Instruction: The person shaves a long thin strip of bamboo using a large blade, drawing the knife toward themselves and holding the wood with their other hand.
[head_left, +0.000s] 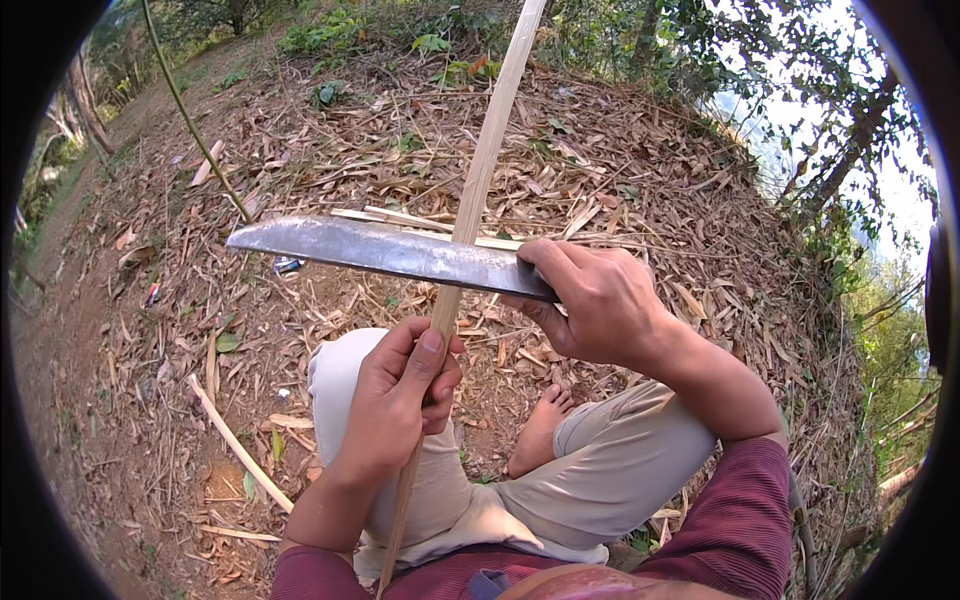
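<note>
My left hand (412, 385) is closed round a long pale wooden strip (487, 160), thumb on its near face. The strip runs from my lap up past the top of the view, leaning a little to the right. In my right hand (600, 295) is a machete (380, 248) with a broad grey blade, gripped near its right end; its handle is hidden by the hand. The blade lies across the strip just above my left hand, with its tip pointing left. Whether it bites into the wood I cannot tell.
Dry leaves and wood shavings (330, 170) cover the sloping ground. A pale curved strip (235, 440) lies left of my knee, and more strips lie beyond the blade. A thin green stem (190, 115) rises at the left. My bare foot (540, 430) rests between my bent legs.
</note>
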